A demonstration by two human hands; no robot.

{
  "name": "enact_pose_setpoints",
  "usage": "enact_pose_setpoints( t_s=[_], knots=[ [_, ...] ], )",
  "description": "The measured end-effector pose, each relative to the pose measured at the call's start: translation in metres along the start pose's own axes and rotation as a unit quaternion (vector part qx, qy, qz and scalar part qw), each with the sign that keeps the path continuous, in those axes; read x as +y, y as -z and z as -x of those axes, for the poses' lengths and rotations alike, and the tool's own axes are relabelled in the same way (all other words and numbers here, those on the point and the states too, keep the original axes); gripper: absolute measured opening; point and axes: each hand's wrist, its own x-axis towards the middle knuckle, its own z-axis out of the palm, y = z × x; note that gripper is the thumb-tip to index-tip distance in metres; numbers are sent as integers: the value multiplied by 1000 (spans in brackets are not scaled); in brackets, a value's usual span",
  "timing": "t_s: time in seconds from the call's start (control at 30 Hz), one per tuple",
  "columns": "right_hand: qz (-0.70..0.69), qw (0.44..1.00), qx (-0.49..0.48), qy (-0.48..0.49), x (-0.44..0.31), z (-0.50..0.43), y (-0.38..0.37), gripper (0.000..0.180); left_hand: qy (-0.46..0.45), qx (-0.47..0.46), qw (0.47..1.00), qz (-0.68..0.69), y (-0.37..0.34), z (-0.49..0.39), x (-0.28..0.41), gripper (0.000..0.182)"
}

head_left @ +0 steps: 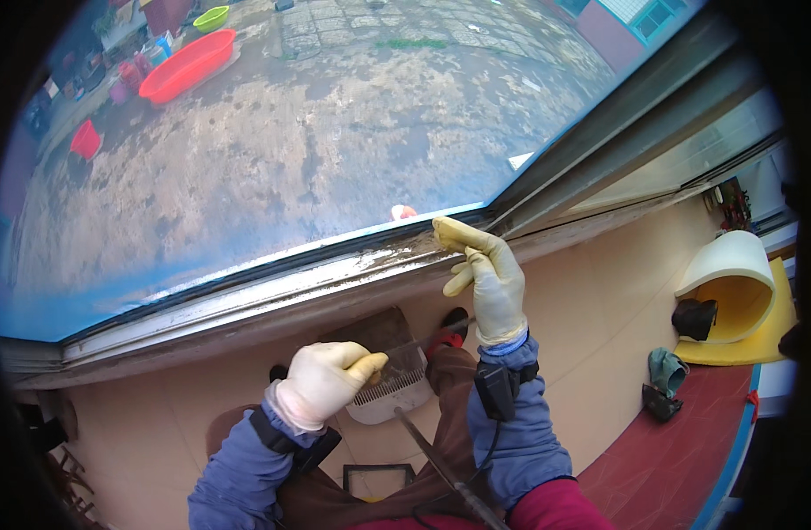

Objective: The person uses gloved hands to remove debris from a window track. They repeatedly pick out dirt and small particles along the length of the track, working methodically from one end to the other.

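Note:
My right hand, in a pale rubber glove, reaches to the dirty window track, its fingers apart beside brown debris at the corner of the frame. My left hand, gloved too, is raised below the sill with its fingers curled; whether it holds anything is hidden. Beneath it on the floor lies a dustpan with a comb-toothed edge, its long handle running towards my body between my legs. The window glass shows a paved yard outside.
At right, a rolled foam mat with a dark object inside stands on a yellow mat. Near it lie a green cloth item and a dark shoe. The metal window post rises beside my right hand.

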Motion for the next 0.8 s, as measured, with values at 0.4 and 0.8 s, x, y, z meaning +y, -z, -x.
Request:
enact_pose_setpoints(
  t_s=[0.4, 0.8],
  knots=[
    [29, 997, 66, 26, -4, 2, 10, 40, 148, 82, 980, 106, 77, -20, 45, 32],
    [174, 980, 96, 30, 3, -3, 3, 35, 212, 33, 975, 65, 94, -36, 46, 34]
  ],
)
